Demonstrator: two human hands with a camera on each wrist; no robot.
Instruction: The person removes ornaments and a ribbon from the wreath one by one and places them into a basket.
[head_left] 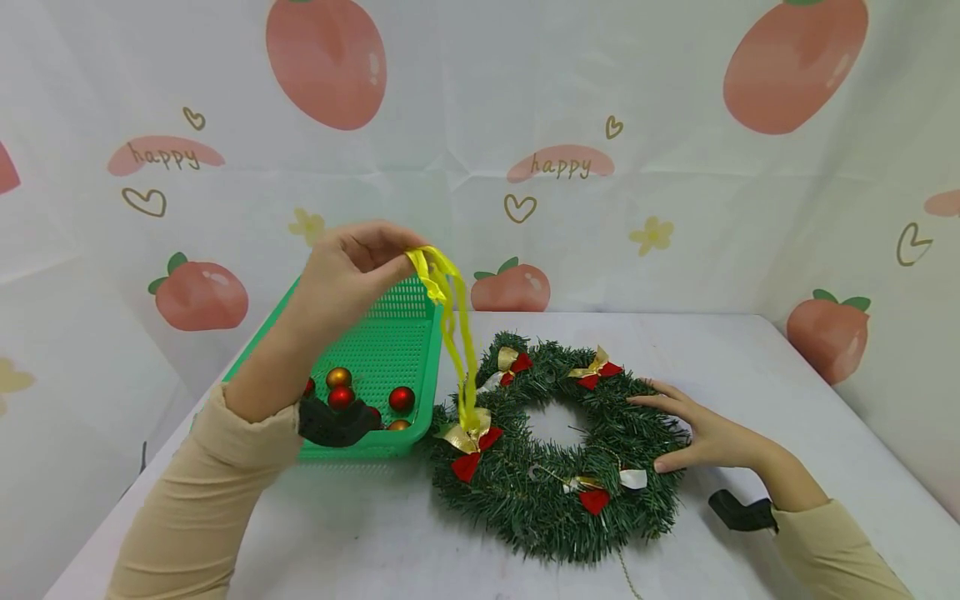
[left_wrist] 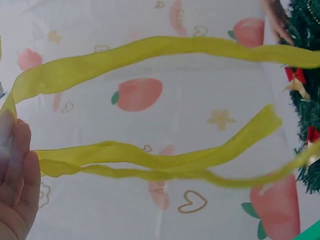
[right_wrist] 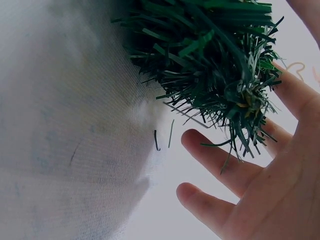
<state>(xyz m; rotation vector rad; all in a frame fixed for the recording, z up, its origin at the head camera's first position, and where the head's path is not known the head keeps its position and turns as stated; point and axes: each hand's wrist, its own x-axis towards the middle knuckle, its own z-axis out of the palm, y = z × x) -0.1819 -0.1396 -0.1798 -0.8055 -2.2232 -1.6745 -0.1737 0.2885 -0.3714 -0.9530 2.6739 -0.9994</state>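
Note:
High above the table, my left hand (head_left: 356,275) pinches a yellow ribbon (head_left: 459,325) between thumb and fingers. Its loops hang down, and the lowest end is over the gold and red bow (head_left: 471,446) on the wreath's left side. In the left wrist view the strands of ribbon (left_wrist: 150,50) stretch away from the fingers. A green tinsel wreath (head_left: 525,517) lies flat on the table, with several small red, gold and white bows round it. At its right edge is my right hand (head_left: 712,437), fingers spread against the tinsel (right_wrist: 210,65); they are not curled round it.
A green plastic basket (head_left: 432,367) stands left of the wreath, partly behind my left arm. Several red and gold balls, including a red ball (head_left: 402,400), lie in it. A thin beaded string (head_left: 628,575) trails from the wreath's front. A printed cloth (head_left: 465,100) hangs behind the table.

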